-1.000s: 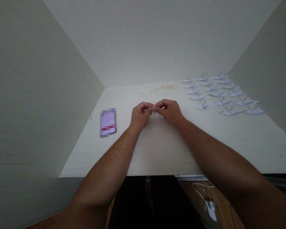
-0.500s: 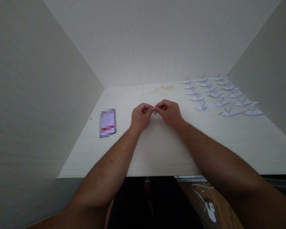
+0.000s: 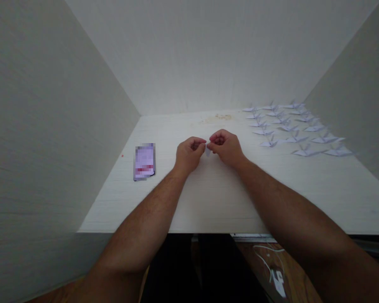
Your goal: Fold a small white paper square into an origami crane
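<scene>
My left hand (image 3: 188,154) and my right hand (image 3: 225,147) meet fingertip to fingertip over the middle of the white table (image 3: 208,202). Both are closed in a pinch on a small folded piece of pale paper (image 3: 207,150), most of it hidden between the fingers. The hands hover just above or rest on the tabletop; I cannot tell which.
Several small folded paper cranes (image 3: 295,130) lie in rows at the back right. A phone (image 3: 144,161) lies flat at the left. A faint stain (image 3: 217,118) marks the far edge. White walls close in on three sides. A cable (image 3: 271,265) lies below the table's front edge.
The hands stay pinched together on the paper, shifted slightly; the paper tip now points down between the fingers. The view has tilted a little.
</scene>
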Available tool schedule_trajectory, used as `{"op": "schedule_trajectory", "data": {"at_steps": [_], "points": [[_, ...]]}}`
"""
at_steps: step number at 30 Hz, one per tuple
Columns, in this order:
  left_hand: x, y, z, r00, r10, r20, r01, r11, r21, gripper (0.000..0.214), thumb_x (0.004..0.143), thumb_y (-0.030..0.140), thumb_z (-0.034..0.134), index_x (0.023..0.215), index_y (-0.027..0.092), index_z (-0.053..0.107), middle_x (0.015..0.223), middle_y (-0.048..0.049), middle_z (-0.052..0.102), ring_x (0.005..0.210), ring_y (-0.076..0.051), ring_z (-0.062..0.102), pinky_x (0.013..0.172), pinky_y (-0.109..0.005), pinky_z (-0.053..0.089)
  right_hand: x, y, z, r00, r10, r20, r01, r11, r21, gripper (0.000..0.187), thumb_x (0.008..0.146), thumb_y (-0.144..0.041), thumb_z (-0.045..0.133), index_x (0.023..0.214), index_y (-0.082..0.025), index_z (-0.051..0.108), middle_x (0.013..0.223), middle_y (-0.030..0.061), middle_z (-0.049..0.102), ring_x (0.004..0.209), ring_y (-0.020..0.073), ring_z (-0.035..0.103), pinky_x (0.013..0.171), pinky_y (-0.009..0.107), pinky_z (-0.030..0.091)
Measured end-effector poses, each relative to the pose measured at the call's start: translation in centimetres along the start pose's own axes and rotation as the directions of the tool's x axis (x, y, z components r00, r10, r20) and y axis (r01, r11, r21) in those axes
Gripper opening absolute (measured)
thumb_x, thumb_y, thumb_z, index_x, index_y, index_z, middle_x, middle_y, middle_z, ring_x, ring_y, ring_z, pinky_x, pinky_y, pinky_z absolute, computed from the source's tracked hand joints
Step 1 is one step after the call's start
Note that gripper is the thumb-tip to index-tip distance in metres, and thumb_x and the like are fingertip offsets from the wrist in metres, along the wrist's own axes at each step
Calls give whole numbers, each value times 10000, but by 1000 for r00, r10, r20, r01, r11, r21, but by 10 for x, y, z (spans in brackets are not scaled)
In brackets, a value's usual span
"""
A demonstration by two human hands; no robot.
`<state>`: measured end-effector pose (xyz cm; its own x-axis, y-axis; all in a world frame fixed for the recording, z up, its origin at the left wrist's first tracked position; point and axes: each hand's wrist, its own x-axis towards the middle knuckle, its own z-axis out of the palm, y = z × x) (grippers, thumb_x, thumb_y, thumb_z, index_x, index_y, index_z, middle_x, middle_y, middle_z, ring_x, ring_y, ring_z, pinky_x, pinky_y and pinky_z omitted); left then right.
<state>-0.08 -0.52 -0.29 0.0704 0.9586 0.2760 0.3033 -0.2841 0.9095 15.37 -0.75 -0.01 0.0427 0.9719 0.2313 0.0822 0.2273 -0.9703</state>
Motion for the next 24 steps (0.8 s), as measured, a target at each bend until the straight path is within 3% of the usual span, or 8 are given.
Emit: {"op": "schedule_trajectory", "data": {"at_steps": [5, 10, 16, 24], "points": [[1, -4, -1, 998, 37, 54, -37, 999, -1, 170, 692, 196, 708, 856, 168, 673, 718, -8, 676, 625, -99, 594, 605, -234, 466, 0, -3, -3, 998, 54, 34, -53, 998, -30, 283, 601, -281, 781, 768, -201, 566, 611, -27, 619, 506, 118, 551, 478, 262, 428], [0, -6, -2, 991, 4, 137, -7, 1000, 24, 172, 703, 270, 733, 818, 157, 673, 691, -7, 659, 608, -91, 571, 596, -232, 444, -3, -4, -7, 1000, 24, 19, -20, 984, -177, 255, 611, -286, 778, 744, -192, 581, 601, -11, 625, 510, 125, 560, 490, 269, 429], [2, -12, -2, 988, -3, 152, -6, 998, 59, 190, 734, 333, 732, 770, 161, 659, 699, -17, 652, 637, -103, 554, 604, -247, 416, -4, -5, -7, 999, 28, 21, -22, 972, -235, 315, 593, -364, 824, 752, -183, 621, 603, 10, 631, 508, 131, 562, 489, 276, 429], [6, -16, 0, 987, -80, 140, 98, 988, -123, 137, 706, 231, 732, 777, 152, 645, 641, 19, 596, 572, -83, 507, 563, -238, 376, -8, -2, -8, 995, 32, 95, -1, 950, -313, 360, 650, -498, 801, 755, -165, 715, 619, 43, 663, 534, 139, 552, 518, 292, 423]]}}
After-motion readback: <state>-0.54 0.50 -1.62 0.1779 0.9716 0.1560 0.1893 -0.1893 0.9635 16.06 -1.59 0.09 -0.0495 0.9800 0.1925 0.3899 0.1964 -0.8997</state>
